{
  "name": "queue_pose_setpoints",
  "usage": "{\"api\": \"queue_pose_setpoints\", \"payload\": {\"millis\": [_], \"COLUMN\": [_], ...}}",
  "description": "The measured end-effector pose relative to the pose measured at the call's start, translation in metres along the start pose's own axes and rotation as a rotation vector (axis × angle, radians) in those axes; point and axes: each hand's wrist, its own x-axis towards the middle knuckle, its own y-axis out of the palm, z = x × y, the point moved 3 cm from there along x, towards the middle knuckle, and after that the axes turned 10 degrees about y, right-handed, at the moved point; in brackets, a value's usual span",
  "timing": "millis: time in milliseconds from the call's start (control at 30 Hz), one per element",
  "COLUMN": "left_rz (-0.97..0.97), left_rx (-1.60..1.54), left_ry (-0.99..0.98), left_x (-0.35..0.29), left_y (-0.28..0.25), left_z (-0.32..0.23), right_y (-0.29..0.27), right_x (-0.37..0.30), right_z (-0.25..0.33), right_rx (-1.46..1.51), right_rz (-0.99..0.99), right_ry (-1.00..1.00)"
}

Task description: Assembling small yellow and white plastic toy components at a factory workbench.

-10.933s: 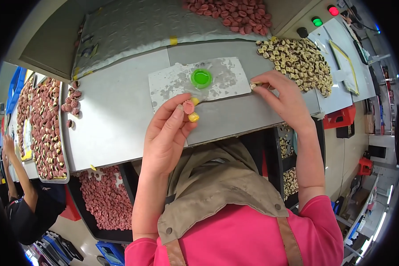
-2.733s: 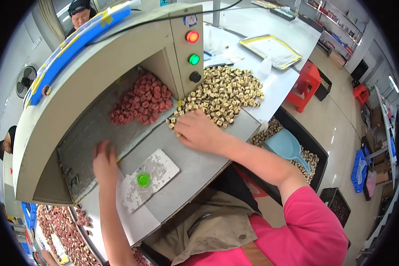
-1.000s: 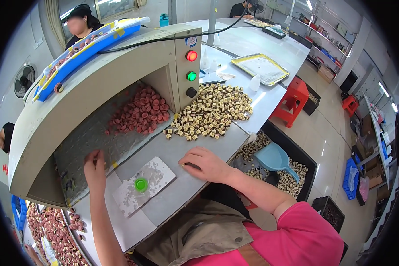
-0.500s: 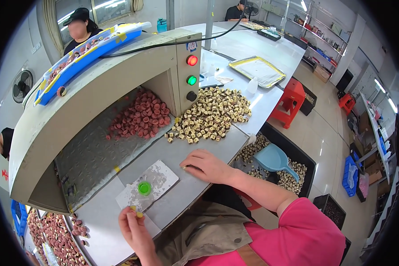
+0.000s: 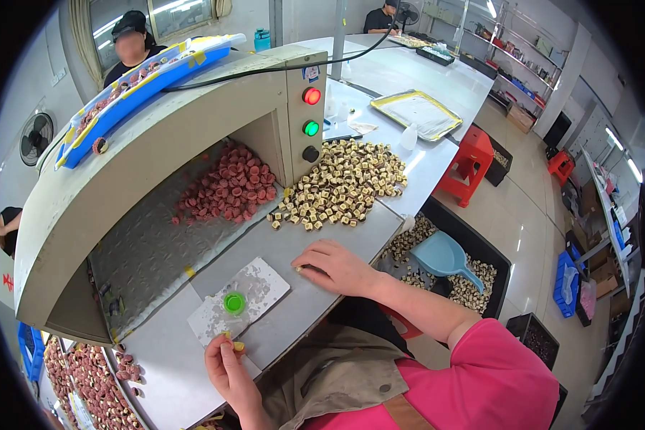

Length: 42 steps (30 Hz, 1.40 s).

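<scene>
Bright workroom with a long white table [image 5: 423, 75] lies behind 1 beige machine [image 5: 193, 122], and before its opening is a grey worktop [image 5: 290, 308]. On this worktop rests a stained white board [image 5: 254, 272], and on the board stands 1 round green dish [image 5: 233, 303]. The right hand [image 5: 337, 269] is curled to the right of the board, and it seems to pinch 1 small pale piece [image 5: 298, 269] at the tips of thumb and finger. The left hand [image 5: 233, 376] is at the near lower side of the board, with 2 yellow spots, probably finger covers [image 5: 238, 346], at its fingertips; whether these fingers grip something, I cannot tell. Reddish pieces [image 5: 229, 183] are heaped inside the opening, and cream-and-brown pieces [image 5: 347, 183] are heaped beyond the right hand. To handle such small pieces well, I would advise a light pinch with the fingertips, because hard pressing could mark them. It also seems wise to keep both wrists steady, to work with the 2 hands close together above the board, and to approach the dish slowly, so that no knuckle tips it.
</scene>
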Motion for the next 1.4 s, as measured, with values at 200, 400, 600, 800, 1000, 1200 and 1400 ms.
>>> {"api": "queue_pose_setpoints", "payload": {"millis": [200,400,600,800,1000,1200,1400], "left_rz": [-0.046,-0.100,-0.048,0.027,0.011,-0.086,-0.091], "left_rx": [-0.082,-0.359,-0.553,-0.603,-0.653,-0.559,-0.566], "left_ry": [-0.087,-0.345,-0.350,-0.328,-0.295,-0.343,-0.303], "left_x": [-0.003,0.005,0.011,0.006,0.004,0.006,0.005], "left_y": [-0.003,0.002,-0.020,-0.030,-0.031,-0.024,-0.025], "left_z": [-0.005,0.006,0.015,0.018,0.017,0.011,0.012], "right_y": [0.002,0.011,0.018,0.051,0.085,0.096,0.093], "right_x": [-0.003,0.008,0.031,0.047,0.060,0.063,0.063], "right_z": [0.005,0.008,0.046,0.091,0.097,0.100,0.093], "right_rx": [0.009,-0.194,-0.040,0.209,0.041,0.003,-0.012], "right_rz": [0.015,0.137,0.265,0.314,0.289,0.285,0.296], "right_ry": [-0.006,-0.029,0.095,0.016,-0.237,-0.276,-0.359]}}
